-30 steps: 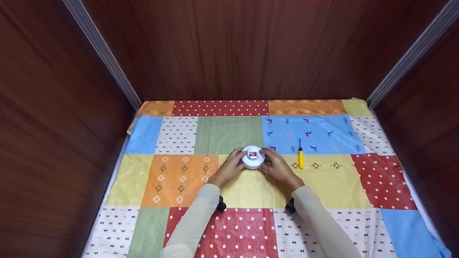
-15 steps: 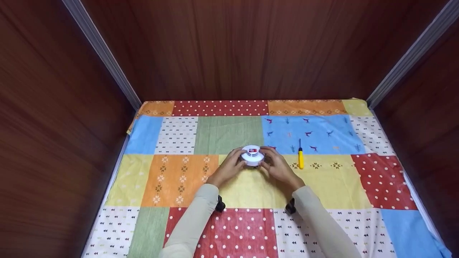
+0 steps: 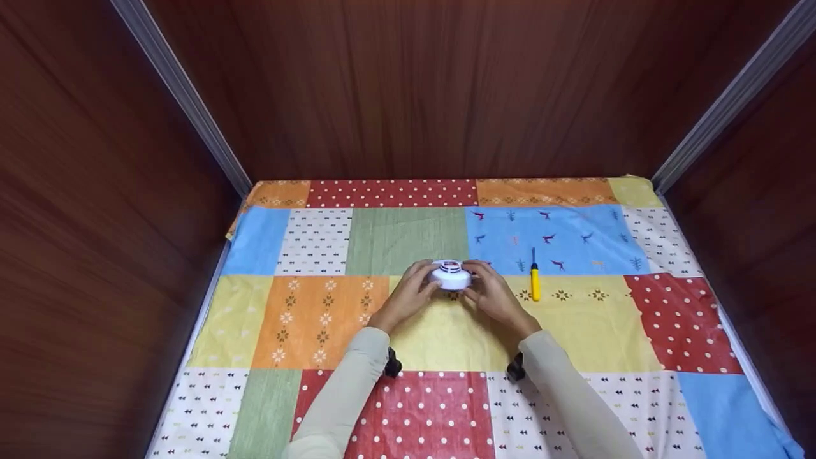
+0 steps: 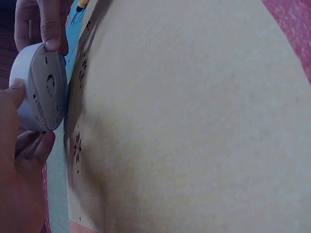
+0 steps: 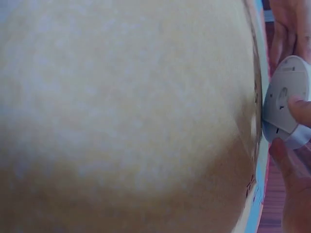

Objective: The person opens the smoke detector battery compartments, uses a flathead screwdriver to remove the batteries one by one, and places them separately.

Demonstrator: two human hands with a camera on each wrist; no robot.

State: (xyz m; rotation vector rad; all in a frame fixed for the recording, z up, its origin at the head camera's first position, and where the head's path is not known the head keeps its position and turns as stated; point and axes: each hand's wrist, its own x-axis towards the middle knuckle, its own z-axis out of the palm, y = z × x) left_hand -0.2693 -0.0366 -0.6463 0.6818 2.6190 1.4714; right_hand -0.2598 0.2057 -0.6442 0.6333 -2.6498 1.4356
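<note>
Grasping a white round device point(image 3: 451, 281) by its left rim with the left hand point(image 3: 408, 298). Lying between both hands, about equally near to each, and extending its wide axis from grip to grip. Looking smooth and tilted over the patchwork cloth point(image 3: 440, 341), showing dark slots and a small red patch on the stepped top, and facing a flat underside with a round recess toward the near side. Not revealing whether touching the cloth. Grasping the opposite rim with the right hand point(image 3: 499, 299). Having a yellow-handled screwdriver point(image 3: 535, 284) further right, apart from that hand.
</note>
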